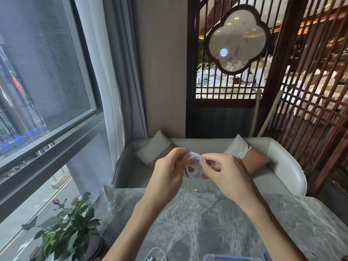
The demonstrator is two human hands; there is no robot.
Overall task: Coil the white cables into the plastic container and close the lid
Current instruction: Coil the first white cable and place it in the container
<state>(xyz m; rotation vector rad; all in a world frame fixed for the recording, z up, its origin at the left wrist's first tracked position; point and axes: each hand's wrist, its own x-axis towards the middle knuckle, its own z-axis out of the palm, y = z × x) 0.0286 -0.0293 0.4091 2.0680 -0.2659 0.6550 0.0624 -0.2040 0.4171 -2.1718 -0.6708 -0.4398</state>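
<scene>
A white cable [194, 164], wound into a small coil, is held up above the marble table [197, 219]. The left hand [167, 174] pinches its left side; the right hand [227, 172] grips its right side. Coiling looks nearly done. Next, the coil must go down into the plastic container [233, 258] at the near edge, beside a second loose cable [155, 254].
</scene>
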